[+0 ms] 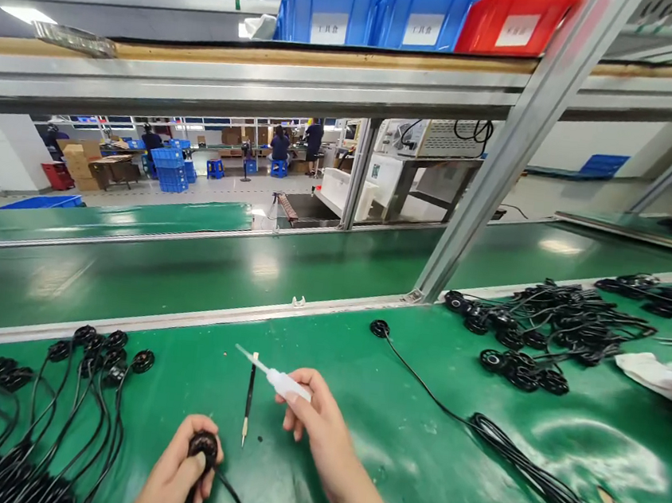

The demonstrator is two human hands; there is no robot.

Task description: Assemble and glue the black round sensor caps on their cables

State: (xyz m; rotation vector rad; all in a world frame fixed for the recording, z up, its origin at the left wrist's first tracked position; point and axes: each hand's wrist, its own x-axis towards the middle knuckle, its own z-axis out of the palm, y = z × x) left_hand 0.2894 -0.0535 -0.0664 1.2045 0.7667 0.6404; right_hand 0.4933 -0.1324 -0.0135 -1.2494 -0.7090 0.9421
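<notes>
Black disc point(204, 446) sits between grasping fingers of the left hand point(177, 459), apparently awaiting dosing; the right hand point(317, 417) pinches a dropper bottle point(284, 384), likely needed closer.

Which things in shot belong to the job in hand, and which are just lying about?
Job in hand:
- black disc, in left hand
- white bottle, in right hand
- left discs and right discs, likely: similar, corded

Lying about, probably:
- blue bins, on the shelf
- red bin, same shelf
- thin tool, not held; could be either
</notes>
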